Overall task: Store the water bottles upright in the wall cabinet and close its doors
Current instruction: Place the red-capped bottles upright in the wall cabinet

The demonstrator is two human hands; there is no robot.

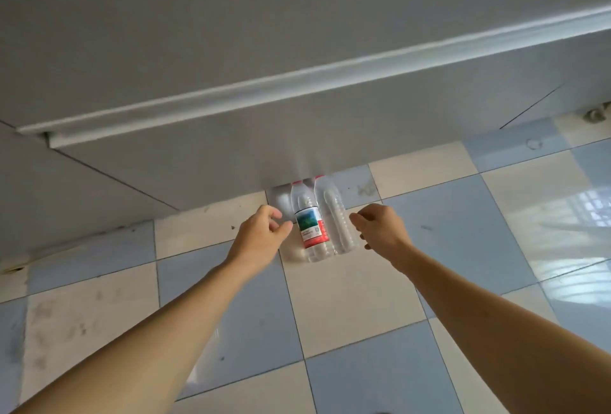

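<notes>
Two clear water bottles with red caps stand side by side on the tiled floor, their tops partly hidden under a grey cabinet (297, 33). The left bottle (310, 228) carries a red, white and green label. The right bottle (340, 221) has no label. My left hand (261, 235) hovers just left of the labelled bottle with fingers loosely curled, holding nothing. My right hand (380, 228) hovers just right of the bare bottle, fingers also loosely curled and empty. Neither hand touches a bottle.
The grey cabinet front fills the upper half of the view, with a pale horizontal rail (330, 72) across it. Blue and cream floor tiles (347, 297) stretch below, stained at the left. A small metal fitting (593, 114) sits at the cabinet's far right base.
</notes>
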